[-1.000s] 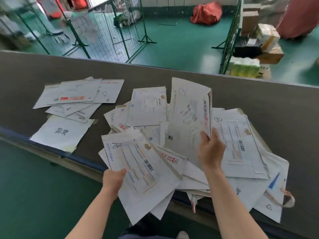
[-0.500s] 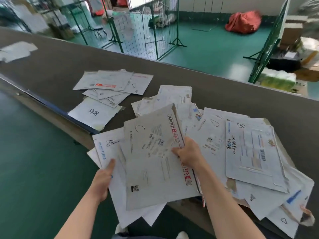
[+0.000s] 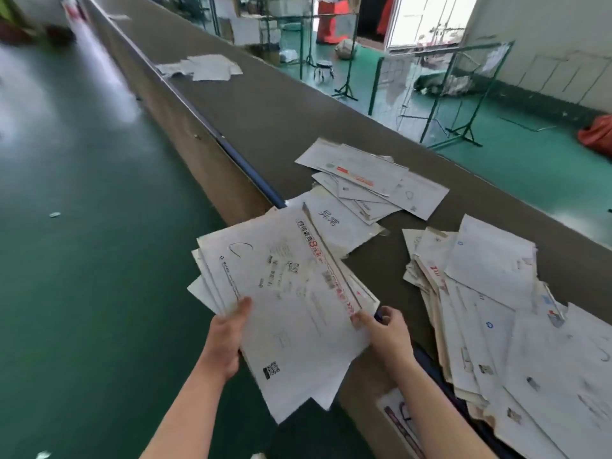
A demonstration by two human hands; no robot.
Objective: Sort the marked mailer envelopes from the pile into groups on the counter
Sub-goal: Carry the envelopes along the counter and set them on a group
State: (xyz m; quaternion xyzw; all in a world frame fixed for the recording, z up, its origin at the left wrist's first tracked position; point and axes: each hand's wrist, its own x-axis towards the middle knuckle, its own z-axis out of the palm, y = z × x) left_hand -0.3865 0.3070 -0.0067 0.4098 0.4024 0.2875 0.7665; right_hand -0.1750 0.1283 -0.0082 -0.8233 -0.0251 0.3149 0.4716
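Observation:
Both hands hold a stack of white mailer envelopes (image 3: 291,299) off the counter's near edge, over the green floor. The top one bears a hand-drawn "C" and a red printed strip. My left hand (image 3: 228,336) grips the stack's left side, thumb on top. My right hand (image 3: 384,332) pinches its right edge. The big pile of envelopes (image 3: 496,326) lies on the dark counter (image 3: 281,104) to the right. A smaller sorted group (image 3: 371,180) lies farther along, beside a white sheet with black characters (image 3: 334,223).
Another small group of envelopes (image 3: 202,67) lies far down the counter. A blue rail (image 3: 245,167) runs along the counter's near edge. Green wire racks (image 3: 460,94) and an orange bag (image 3: 596,134) stand on the floor beyond.
The view has swung left along the counter. The stack with the "C" envelope on top has come off the pile toward the near edge, now held by both hands.

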